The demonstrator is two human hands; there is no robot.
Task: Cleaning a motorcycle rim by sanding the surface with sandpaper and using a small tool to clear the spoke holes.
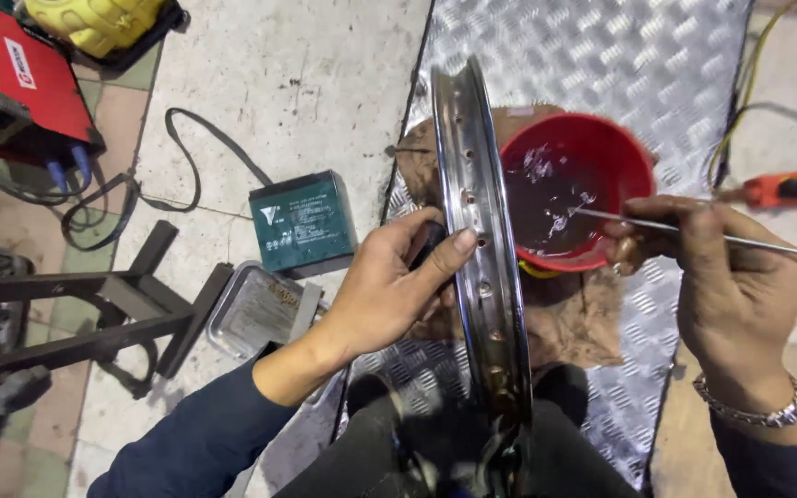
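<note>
**Rim held upright, spoke at bowl**

Left hand (389,286) clamps the chrome, hole-drilled wheel rim (481,249), standing on edge over the diamond-plate metal sheet (638,65), apparently to steady it. Right hand (726,277) pinches a thin steel spoke (638,221), tip over the red plastic bowl (578,189) of dark liquid. Rim looks shiny and bare.

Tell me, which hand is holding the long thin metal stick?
The right hand, the one with the bracelet. It holds the thin metal rod, tip over the red bowl. The left hand grips the shiny wheel rim instead.
</note>
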